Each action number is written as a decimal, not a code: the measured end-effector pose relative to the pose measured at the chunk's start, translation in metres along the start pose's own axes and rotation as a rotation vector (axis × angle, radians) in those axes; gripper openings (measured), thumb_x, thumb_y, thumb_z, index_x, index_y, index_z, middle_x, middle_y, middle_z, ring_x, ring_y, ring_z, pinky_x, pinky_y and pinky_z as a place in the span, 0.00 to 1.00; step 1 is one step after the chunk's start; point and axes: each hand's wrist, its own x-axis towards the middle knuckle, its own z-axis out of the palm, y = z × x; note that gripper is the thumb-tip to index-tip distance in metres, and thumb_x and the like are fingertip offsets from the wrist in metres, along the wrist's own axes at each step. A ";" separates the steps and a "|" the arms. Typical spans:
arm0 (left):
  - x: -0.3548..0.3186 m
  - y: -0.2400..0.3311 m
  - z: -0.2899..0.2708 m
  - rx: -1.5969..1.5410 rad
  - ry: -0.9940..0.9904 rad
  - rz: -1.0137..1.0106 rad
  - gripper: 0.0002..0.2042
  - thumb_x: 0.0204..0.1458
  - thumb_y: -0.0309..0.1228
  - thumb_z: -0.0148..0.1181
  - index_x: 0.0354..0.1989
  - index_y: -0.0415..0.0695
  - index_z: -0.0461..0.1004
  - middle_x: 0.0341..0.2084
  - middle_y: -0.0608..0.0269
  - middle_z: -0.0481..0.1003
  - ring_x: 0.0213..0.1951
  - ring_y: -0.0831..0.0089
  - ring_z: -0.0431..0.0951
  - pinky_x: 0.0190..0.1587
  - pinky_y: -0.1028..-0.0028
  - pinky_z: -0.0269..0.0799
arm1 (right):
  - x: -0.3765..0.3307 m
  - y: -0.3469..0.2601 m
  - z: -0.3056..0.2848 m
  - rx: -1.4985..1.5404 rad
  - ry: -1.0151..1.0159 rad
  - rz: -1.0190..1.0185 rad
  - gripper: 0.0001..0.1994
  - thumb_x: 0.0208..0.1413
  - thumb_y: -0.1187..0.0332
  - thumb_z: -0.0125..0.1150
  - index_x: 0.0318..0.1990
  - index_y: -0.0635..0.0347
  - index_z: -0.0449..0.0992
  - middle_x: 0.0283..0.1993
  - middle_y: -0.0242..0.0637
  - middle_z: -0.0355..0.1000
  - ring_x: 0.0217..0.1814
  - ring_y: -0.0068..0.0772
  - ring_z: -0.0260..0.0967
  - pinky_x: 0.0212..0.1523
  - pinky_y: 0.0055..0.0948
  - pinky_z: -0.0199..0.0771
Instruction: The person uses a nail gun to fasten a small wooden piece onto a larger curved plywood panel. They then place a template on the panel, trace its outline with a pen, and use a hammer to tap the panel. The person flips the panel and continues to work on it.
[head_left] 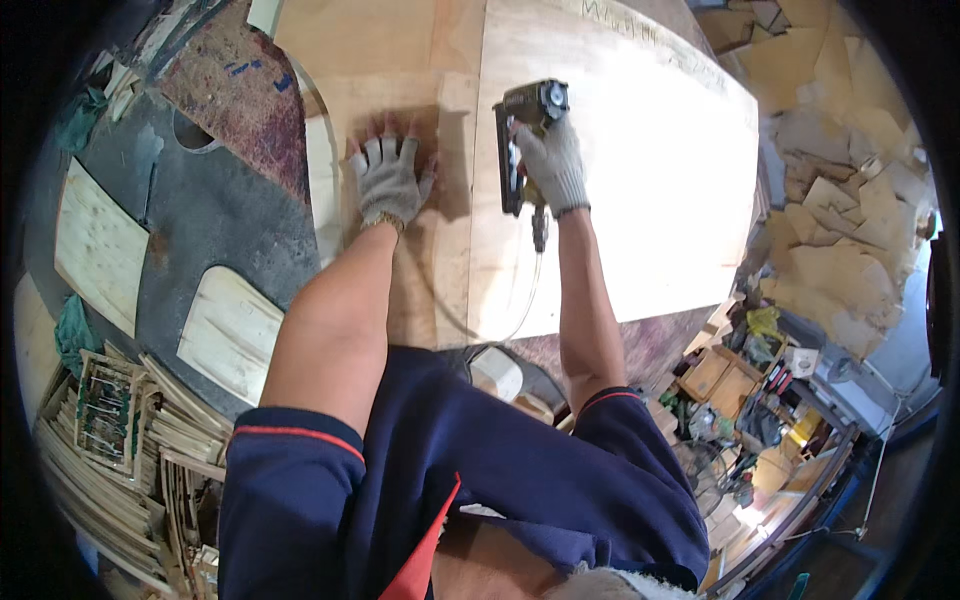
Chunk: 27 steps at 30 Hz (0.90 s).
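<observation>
Left hand (388, 180), gloved with bare fingertips, lies spread and flat, palm down, on a narrow ply strip (395, 120), gripping nothing. Right hand (553, 165), also gloved, is closed round the grip of a nail gun (525, 140), whose nose points down onto the large pale panel (640, 180), close beside that panel's left edge. The gun's long axis runs away from the body, roughly parallel to the seam between strip and panel; its hose (525, 295) trails back toward the person. The seam lies between the two hands, nearer the right one. The panel stretches well to the right, bare and open, and its near edge ends above a dark bench (640, 340). Left of the strip sit a dark slab (215, 215) and pale offcuts (230, 330); scrap pieces (850, 200) are heaped at the far right.
</observation>
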 end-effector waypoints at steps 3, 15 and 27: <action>-0.021 0.005 -0.002 -0.010 0.006 -0.014 0.34 0.59 0.53 0.54 0.74 0.57 0.59 0.76 0.49 0.50 0.77 0.44 0.43 0.74 0.38 0.32 | 0.053 -0.007 -0.003 0.017 -0.023 0.126 0.24 0.52 0.64 0.64 0.56 0.60 0.71 0.43 0.44 0.80 0.30 0.42 0.80 0.32 0.37 0.82; -0.019 0.013 -0.015 -0.048 -0.145 -0.069 0.34 0.62 0.51 0.53 0.76 0.58 0.54 0.77 0.49 0.46 0.78 0.45 0.38 0.75 0.40 0.27 | 0.117 -0.013 0.006 0.063 0.038 0.062 0.15 0.54 0.65 0.61 0.48 0.58 0.80 0.33 0.38 0.81 0.21 0.32 0.77 0.25 0.33 0.79; -0.016 0.008 0.000 -0.138 -0.042 -0.046 0.36 0.60 0.52 0.52 0.76 0.56 0.54 0.76 0.50 0.49 0.76 0.43 0.44 0.74 0.35 0.32 | 0.149 -0.053 -0.010 -0.083 -0.041 0.163 0.15 0.56 0.63 0.61 0.46 0.62 0.81 0.34 0.40 0.80 0.25 0.33 0.77 0.27 0.34 0.79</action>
